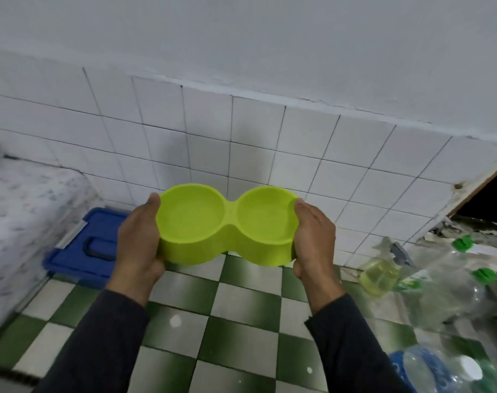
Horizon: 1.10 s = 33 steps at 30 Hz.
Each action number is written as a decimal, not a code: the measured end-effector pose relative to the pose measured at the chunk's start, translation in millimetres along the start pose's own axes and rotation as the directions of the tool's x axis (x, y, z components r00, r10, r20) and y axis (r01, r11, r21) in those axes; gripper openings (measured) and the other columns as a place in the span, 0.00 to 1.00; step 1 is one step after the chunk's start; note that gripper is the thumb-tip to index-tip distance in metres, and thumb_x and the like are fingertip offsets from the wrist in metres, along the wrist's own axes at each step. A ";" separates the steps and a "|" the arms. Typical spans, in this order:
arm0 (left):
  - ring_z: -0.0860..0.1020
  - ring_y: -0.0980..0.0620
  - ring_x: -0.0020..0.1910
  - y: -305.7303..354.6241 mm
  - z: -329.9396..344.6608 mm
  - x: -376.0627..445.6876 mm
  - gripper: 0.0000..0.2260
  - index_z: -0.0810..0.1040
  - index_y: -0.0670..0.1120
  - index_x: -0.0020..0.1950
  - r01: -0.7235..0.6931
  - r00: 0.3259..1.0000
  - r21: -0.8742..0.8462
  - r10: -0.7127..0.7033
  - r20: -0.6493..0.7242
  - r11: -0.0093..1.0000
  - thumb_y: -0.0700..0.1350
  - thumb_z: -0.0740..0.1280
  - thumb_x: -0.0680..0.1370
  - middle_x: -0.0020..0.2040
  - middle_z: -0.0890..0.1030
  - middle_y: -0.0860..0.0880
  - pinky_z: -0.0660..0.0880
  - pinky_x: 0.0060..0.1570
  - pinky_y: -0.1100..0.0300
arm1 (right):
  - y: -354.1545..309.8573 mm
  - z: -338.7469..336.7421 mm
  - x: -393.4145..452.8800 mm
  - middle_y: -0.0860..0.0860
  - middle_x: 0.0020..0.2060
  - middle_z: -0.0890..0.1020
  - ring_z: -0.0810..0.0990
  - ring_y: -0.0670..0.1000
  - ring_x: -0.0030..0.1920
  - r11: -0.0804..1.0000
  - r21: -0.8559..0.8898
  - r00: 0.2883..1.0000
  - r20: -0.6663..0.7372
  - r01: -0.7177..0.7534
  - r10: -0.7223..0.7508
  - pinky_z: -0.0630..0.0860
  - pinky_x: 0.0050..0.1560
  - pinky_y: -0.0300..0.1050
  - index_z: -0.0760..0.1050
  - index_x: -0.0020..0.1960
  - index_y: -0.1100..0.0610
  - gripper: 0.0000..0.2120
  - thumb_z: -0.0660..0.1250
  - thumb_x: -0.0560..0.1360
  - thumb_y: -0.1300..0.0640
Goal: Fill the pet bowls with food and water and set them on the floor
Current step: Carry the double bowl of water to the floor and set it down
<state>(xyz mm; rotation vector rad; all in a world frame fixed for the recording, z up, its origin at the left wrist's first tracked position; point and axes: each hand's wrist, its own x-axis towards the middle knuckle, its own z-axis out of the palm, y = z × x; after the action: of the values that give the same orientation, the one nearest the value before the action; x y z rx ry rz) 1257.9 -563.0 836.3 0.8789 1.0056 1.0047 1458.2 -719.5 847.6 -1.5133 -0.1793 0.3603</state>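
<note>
Both hands' grip on double bowl (227, 222); bowl ends hidden.

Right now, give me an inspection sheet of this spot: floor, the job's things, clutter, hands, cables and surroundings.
Surface: green and white checkered floor, a few pale specks on it.
Job's things: double bowl, lime green, held level above the floor, both wells look empty; no food or water seen in them.
Clutter: clear bottles with green caps piled at right, one with yellowish liquid; blue box at left by the wall.
Hands: left hand has a grip on the bowl's left end, right hand on its right end.
Cables: nothing seen.
Surroundings: white tiled wall ahead, speckled counter at left, dark opening at right.
</note>
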 end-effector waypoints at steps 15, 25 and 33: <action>0.84 0.46 0.55 107.2 -171.7 1.7 0.09 0.83 0.53 0.52 -0.170 0.942 -0.082 0.137 -0.307 0.982 0.58 0.70 0.80 0.56 0.85 0.49 0.81 0.56 0.43 | -22.4 172.2 -106.8 0.36 0.45 0.81 0.78 0.48 0.52 0.999 0.008 0.937 0.345 0.043 -0.043 0.77 0.59 0.57 0.82 0.36 0.33 0.10 0.69 0.75 0.43; 0.84 0.46 0.55 161.3 -316.7 -10.9 0.13 0.82 0.51 0.62 -0.276 0.849 -0.106 0.190 -0.493 0.955 0.57 0.69 0.81 0.59 0.85 0.49 0.80 0.57 0.47 | -15.6 291.6 -217.1 0.42 0.47 0.83 0.80 0.53 0.53 1.000 -0.001 0.832 0.555 0.000 0.000 0.78 0.60 0.62 0.83 0.36 0.37 0.12 0.68 0.78 0.44; 0.86 0.48 0.51 192.0 -438.9 -33.4 0.08 0.84 0.50 0.55 -0.374 0.723 -0.071 0.243 -0.647 0.925 0.53 0.71 0.81 0.52 0.88 0.51 0.81 0.53 0.49 | 5.5 382.1 -316.1 0.38 0.42 0.83 0.81 0.50 0.50 1.000 -0.015 0.702 0.711 -0.012 0.020 0.77 0.51 0.50 0.83 0.35 0.40 0.15 0.67 0.80 0.46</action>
<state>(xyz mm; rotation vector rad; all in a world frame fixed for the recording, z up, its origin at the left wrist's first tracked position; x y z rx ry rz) 787.7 -482.3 891.1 0.5482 1.3094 1.7359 1033.9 -467.7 897.9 -1.3125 -0.7887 0.9626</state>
